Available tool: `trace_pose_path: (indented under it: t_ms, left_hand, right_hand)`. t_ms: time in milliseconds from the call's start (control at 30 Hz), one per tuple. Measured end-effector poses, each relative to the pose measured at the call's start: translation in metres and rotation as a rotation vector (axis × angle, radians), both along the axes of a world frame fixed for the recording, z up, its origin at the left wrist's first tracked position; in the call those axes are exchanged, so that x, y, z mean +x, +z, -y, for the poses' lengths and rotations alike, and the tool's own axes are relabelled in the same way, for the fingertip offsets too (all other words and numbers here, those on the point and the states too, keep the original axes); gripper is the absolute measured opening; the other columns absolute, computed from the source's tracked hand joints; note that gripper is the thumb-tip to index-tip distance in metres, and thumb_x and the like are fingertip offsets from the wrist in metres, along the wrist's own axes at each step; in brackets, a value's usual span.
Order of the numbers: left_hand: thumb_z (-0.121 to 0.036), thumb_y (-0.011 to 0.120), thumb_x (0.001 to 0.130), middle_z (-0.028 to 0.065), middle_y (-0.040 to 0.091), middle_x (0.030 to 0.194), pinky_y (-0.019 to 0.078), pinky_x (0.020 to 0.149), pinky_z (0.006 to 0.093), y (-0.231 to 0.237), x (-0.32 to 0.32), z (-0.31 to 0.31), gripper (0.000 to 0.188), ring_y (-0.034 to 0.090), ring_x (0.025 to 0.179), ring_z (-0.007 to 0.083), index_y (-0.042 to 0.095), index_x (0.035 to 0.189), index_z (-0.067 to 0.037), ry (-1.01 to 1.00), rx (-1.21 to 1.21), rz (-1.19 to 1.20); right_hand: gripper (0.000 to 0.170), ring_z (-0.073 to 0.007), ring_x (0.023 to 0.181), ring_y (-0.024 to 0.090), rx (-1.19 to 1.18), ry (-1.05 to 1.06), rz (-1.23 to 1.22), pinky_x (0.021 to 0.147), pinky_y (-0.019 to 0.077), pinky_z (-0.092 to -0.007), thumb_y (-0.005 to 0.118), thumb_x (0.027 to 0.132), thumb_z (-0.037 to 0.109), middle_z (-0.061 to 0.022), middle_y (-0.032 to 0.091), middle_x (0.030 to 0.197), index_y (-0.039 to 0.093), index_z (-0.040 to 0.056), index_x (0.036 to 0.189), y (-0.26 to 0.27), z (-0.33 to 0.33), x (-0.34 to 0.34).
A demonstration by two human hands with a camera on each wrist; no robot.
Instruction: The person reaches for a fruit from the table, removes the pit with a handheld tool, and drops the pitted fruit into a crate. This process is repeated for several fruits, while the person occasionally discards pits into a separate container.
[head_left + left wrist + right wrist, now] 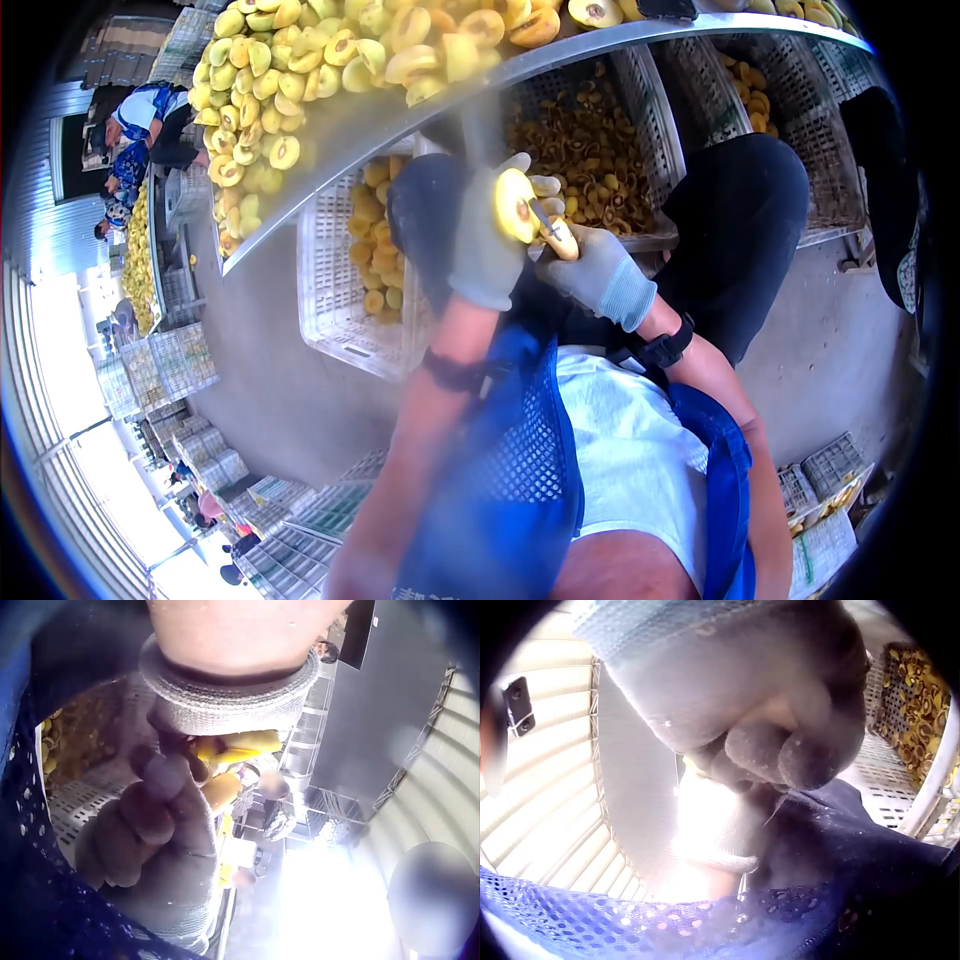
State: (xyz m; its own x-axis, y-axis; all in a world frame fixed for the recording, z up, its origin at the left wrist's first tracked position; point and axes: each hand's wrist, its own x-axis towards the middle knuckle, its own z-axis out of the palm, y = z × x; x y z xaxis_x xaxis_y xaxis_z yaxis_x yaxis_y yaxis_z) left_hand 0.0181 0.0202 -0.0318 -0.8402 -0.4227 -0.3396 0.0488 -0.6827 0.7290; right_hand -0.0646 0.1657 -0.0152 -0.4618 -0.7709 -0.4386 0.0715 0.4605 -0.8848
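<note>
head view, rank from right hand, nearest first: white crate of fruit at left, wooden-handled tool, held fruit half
1. wooden-handled tool, in the right hand
2. fruit half, in the left hand
3. white crate, left of both hands

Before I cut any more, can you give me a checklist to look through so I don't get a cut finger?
1. Gloves on: ok, both the left hand and the right hand wear one.
2. Fruit piece held: ok, the left hand grips it.
3. Knife held by its handle: ok, in the right hand.
4. Left fingers well away from the blade: not ok, they look close to it.
5. Blade's depth in the fruit piece: cannot tell.
6. Crate of scraps near the hands: ok, it is just beyond them.
</note>
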Motion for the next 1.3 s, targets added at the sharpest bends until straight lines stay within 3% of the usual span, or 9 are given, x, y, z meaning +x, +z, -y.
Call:
trace_pose_path:
  t_ms: [100, 300, 400, 633, 767, 867, 967, 1100, 1300]
  left_hand:
    - [-0.051, 0.035, 0.105, 0.0228, 0.067, 0.112, 0.0564, 0.088, 0.0443, 0.007, 0.001, -0.005, 0.062, 0.067, 0.100, 0.0339, 0.051, 0.136, 0.001, 0.036, 0.072, 0.004]
    - [-0.048, 0.035, 0.106, 0.0233, 0.069, 0.104, 0.0578, 0.085, 0.0445, 0.009, -0.001, -0.012, 0.060, 0.069, 0.096, 0.0341, 0.055, 0.128, 0.004, 0.051, 0.013, 0.072]
    - [-0.046, 0.036, 0.106, 0.0225, 0.070, 0.103, 0.0593, 0.081, 0.0417, 0.005, 0.001, -0.011, 0.057, 0.070, 0.091, 0.0325, 0.057, 0.125, 0.004, -0.023, -0.107, 0.079]
    - [-0.022, 0.048, 0.104, 0.0194, 0.071, 0.105, 0.0590, 0.084, 0.0372, 0.002, 0.005, 0.004, 0.034, 0.070, 0.093, 0.0285, 0.059, 0.123, 0.005, -0.198, -0.265, -0.091]
    - [-0.013, 0.049, 0.102, 0.0155, 0.071, 0.107, 0.0566, 0.085, 0.0330, 0.017, -0.002, -0.008, 0.029, 0.070, 0.094, 0.0253, 0.060, 0.123, 0.004, 0.088, -0.483, 0.000]
    - [-0.014, 0.058, 0.098, 0.0108, 0.071, 0.106, 0.0548, 0.082, 0.0297, 0.023, -0.003, -0.022, 0.026, 0.069, 0.092, 0.0211, 0.066, 0.118, 0.001, 0.226, -0.874, 0.150]
    - [-0.017, 0.063, 0.096, 0.0089, 0.071, 0.102, 0.0529, 0.080, 0.0272, 0.037, -0.002, -0.032, 0.023, 0.067, 0.089, 0.0169, 0.071, 0.106, 0.002, 0.220, -0.758, 0.393]
    - [-0.031, 0.057, 0.098, 0.0130, 0.072, 0.094, 0.0555, 0.077, 0.0306, 0.028, -0.001, 0.001, 0.032, 0.070, 0.084, 0.0239, 0.070, 0.103, -0.001, -0.191, -1.244, 0.099]
    - [-0.055, 0.053, 0.097, 0.0129, 0.072, 0.093, 0.0571, 0.075, 0.0334, 0.022, -0.006, -0.003, 0.057, 0.072, 0.083, 0.0253, 0.071, 0.100, -0.001, -0.156, -0.931, 0.011]
  right_hand:
    - [0.032, -0.0344, 0.086, 0.072, 0.023, -0.024, -0.075, 0.076, 0.0541, -0.0393, 0.069, 0.086, 0.024, -0.0222, 0.073, 0.094, 0.070, 0.0010, 0.108, 0.005, 0.000, -0.001]
    - [0.031, -0.0382, 0.088, 0.071, -0.093, -0.019, -0.092, 0.077, 0.0538, -0.0419, 0.066, 0.087, 0.024, -0.0247, 0.072, 0.094, 0.071, -0.0001, 0.105, -0.021, -0.002, 0.007]
    - [0.023, -0.0170, 0.064, 0.065, 0.026, 0.115, -0.055, 0.060, 0.0517, -0.0326, 0.068, 0.084, 0.018, -0.0089, 0.068, 0.072, 0.068, 0.0005, 0.100, -0.018, -0.004, 0.004]
    - [0.017, -0.0137, 0.052, 0.060, 0.110, 0.189, 0.106, 0.049, 0.0476, -0.0291, 0.067, 0.085, 0.016, -0.0040, 0.063, 0.064, 0.066, 0.0009, 0.094, -0.007, -0.005, 0.002]
    - [0.013, -0.0112, 0.045, 0.056, 0.135, 0.169, 0.241, 0.040, 0.0440, -0.0262, 0.067, 0.086, 0.014, -0.0018, 0.060, 0.061, 0.064, 0.0024, 0.091, -0.012, -0.004, 0.000]
    - [0.017, -0.0135, 0.045, 0.056, 0.135, 0.168, 0.310, 0.039, 0.0439, -0.0286, 0.066, 0.086, 0.016, -0.0038, 0.061, 0.060, 0.067, -0.0002, 0.091, 0.005, -0.004, -0.006]
    - [0.017, -0.0134, 0.045, 0.056, 0.159, 0.231, 0.370, 0.039, 0.0430, -0.0283, 0.065, 0.087, 0.016, -0.0041, 0.061, 0.060, 0.068, 0.0001, 0.093, 0.006, -0.005, -0.006]
    - [0.015, -0.0116, 0.043, 0.054, 0.093, 0.243, 0.295, 0.036, 0.0402, -0.0261, 0.065, 0.087, 0.015, -0.0026, 0.060, 0.062, 0.066, 0.0018, 0.093, 0.004, -0.006, -0.003]
    - [0.014, -0.0104, 0.038, 0.047, 0.072, 0.258, 0.575, 0.034, 0.0361, -0.0262, 0.068, 0.088, 0.014, -0.0002, 0.053, 0.058, 0.063, 0.0008, 0.090, -0.004, -0.014, -0.009]
